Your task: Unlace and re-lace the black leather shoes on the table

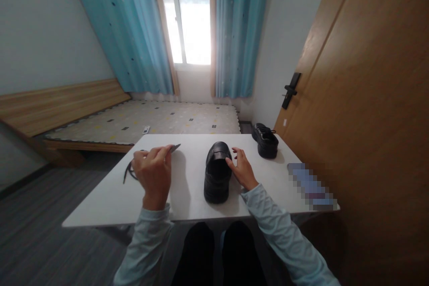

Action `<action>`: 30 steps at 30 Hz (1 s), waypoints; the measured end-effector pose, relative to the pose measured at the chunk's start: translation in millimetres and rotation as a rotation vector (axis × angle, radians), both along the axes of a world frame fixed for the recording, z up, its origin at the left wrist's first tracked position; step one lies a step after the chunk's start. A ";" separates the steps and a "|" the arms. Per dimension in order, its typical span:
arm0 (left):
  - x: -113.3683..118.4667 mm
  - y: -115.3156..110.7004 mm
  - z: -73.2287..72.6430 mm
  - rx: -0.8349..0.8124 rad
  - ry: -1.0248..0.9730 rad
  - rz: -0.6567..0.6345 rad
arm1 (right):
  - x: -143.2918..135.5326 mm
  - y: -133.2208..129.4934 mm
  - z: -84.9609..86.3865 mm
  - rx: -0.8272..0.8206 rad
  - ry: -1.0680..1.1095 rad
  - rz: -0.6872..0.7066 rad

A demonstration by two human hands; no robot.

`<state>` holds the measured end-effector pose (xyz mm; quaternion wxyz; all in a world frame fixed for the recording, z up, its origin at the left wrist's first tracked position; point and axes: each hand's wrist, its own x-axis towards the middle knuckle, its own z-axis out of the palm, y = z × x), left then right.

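The left hand (153,176) is closed, thumb and fingers pinching a dark pointed piece (176,147) that sticks out toward the right; it looks flat, though it is too small in view to name with confidence. The right hand (244,170) has its fingers loosely spread and gripping nothing, the thumb against the near black shoe (216,191) at the edge of its opening. That shoe stands upright at the middle of the white table (100,210), between the two hands, toe away from the person and heel toward them; its mouth gapes upward, and the hollow inside is dark with shadow, below the tongue. Beside the left hand, partly hidden by it, a dark cord (129,172) lies curled on the tabletop. Farther off to the right, near the table's far corner, stands a second black shoe (267,148), heel toward the person, with a loop of lace at its top. Nearer on the right edge lies a bluish item (311,187), masked by pixelation. Beyond the table is a patterned mattress (167,116) in a wooden bed frame (90,145), with blue curtains (234,31) framing the bright window (196,31).
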<state>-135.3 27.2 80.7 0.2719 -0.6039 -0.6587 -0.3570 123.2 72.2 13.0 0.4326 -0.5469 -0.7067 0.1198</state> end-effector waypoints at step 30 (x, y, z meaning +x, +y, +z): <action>104.1 -92.6 -17.5 0.031 0.095 -0.789 | -5.5 -4.2 1.0 0.345 0.189 0.201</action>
